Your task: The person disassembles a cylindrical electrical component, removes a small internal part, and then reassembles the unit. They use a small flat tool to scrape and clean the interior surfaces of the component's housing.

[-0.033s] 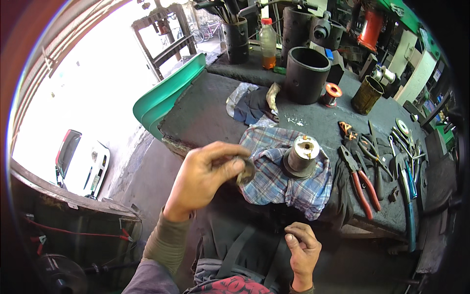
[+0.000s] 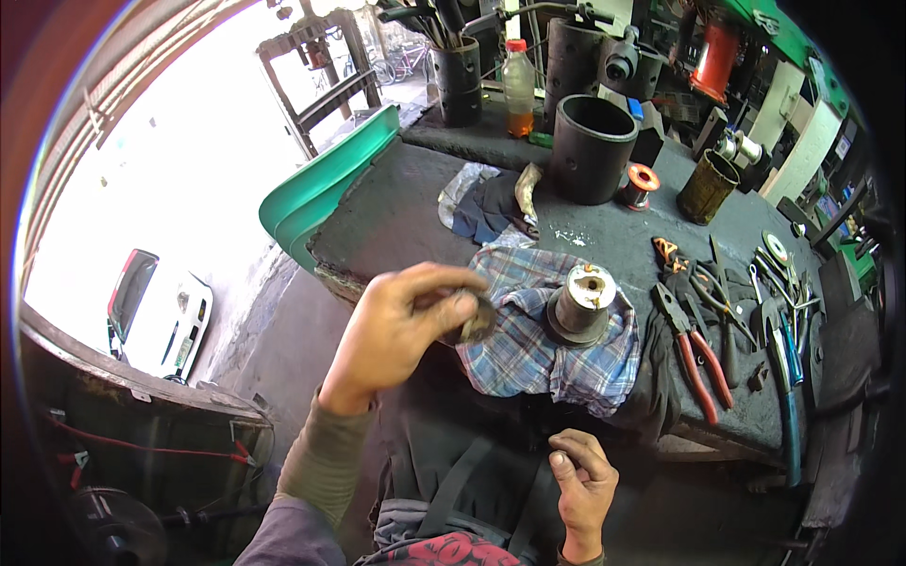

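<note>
We cannot identify the dark piece [image 2: 479, 324] our left hand [image 2: 401, 323] partly hides, and the lower edge crops our right sleeve [image 2: 581, 560].

1. A repair workshop opens to bright daylight beyond the left edge of its dark, stained tabletop [image 2: 387, 217], with a heavy metal frame [image 2: 338, 98] and a white vehicle [image 2: 196, 321] in view.
2. Red-handled pliers [image 2: 696, 363] and a blue-handled tool [image 2: 789, 415] lie among other hand tools near the tabletop's right edge.
3. A wire spool [image 2: 642, 181] with an orange rim stands beside a black cylinder [image 2: 590, 165] toward the far edge, near a capped bottle [image 2: 518, 90] of amber liquid.
</note>
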Tool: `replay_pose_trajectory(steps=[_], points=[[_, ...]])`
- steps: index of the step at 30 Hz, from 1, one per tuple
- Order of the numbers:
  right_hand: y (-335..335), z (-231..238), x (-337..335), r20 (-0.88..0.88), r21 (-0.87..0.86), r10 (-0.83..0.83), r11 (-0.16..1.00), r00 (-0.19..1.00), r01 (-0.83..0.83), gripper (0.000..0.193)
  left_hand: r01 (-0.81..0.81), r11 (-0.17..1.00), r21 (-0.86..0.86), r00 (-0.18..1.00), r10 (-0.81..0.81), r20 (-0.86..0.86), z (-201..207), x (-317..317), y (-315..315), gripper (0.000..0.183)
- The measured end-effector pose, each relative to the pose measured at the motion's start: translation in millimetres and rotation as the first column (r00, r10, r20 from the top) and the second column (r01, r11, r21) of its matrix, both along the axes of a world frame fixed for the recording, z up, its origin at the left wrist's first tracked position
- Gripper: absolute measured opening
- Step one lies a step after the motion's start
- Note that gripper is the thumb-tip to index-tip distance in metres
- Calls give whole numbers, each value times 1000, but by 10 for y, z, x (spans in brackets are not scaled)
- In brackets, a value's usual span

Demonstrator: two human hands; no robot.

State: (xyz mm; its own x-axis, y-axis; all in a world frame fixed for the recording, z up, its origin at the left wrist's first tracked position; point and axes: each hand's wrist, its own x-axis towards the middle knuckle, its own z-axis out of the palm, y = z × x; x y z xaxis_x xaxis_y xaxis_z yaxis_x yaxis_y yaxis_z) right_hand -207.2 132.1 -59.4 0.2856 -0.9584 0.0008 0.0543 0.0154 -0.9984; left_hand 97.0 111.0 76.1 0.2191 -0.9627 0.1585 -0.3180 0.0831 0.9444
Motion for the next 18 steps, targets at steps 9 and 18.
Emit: replay_pose_trajectory(steps=[9, 18], points=[[12, -5, -74, 76, 58, -23, 998, 997, 19, 18, -129, 988, -88, 722, 154, 674, -214, 330, -1087, 25], [77, -141, 13, 79, 96, -163, 983, 983, 155, 32, -226, 894, -387, 701, 425, 572, -216, 79, -940, 44]])
